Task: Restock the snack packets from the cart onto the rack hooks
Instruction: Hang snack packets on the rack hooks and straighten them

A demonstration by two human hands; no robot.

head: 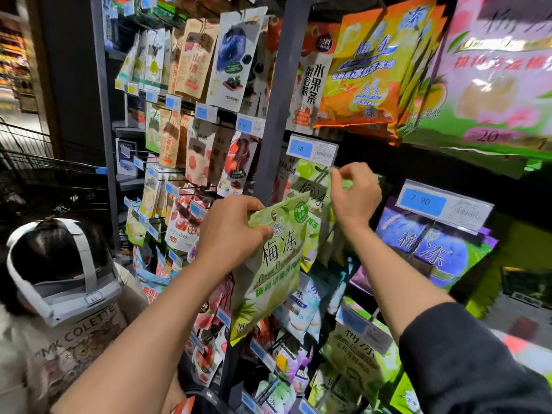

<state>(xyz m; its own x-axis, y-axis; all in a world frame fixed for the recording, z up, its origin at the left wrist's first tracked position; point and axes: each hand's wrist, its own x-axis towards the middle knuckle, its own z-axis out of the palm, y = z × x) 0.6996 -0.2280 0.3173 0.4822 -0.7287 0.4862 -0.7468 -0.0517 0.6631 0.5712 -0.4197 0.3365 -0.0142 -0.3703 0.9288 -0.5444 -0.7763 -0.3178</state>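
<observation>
Head view: a person stands close to a shop rack hung with snack bags. The landmark is the blue 7.90 price tag (312, 150) on the rack's grey upright. Below and left of it, the left hand (231, 231) pinches the top edge of a green jelly packet (268, 273), thumb in front, the packet hanging free and not yet on a hook. Just below and right of the tag, the right hand (355, 194) pinches the top of the hung green packets (313, 189), apparently steadying them. The hanging step seems under way; next, the packet's hole must meet the hook, hidden here.
</observation>
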